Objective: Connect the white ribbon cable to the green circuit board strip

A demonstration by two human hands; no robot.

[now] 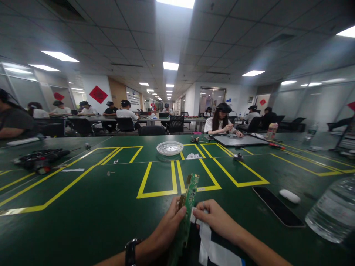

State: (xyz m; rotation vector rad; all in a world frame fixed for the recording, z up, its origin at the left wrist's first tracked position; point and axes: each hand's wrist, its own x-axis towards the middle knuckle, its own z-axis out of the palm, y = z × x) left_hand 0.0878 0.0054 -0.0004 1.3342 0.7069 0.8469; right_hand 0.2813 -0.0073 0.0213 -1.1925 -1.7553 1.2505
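My left hand point(176, 218) is closed on a long, narrow green circuit board point(191, 194), held upright at a tilt above the near edge of the table. On the board's right side, my right hand point(212, 217) pinches the end of a white flat ribbon cable point(206, 240) against it. I cannot tell whether the cable's end sits in a connector. The cable hangs in folds below my right hand, with a blue tip at the lower right. My left fingers hide part of the board.
Yellow tape point(158, 195) marks rectangles on the green table point(111, 229). A white basket point(169, 148) stands mid-table. To the right lie a phone point(277, 207), a white case point(290, 196) and a large water bottle point(332, 210). Dark tools point(44, 159) lie left. Another person point(219, 123) works across the table.
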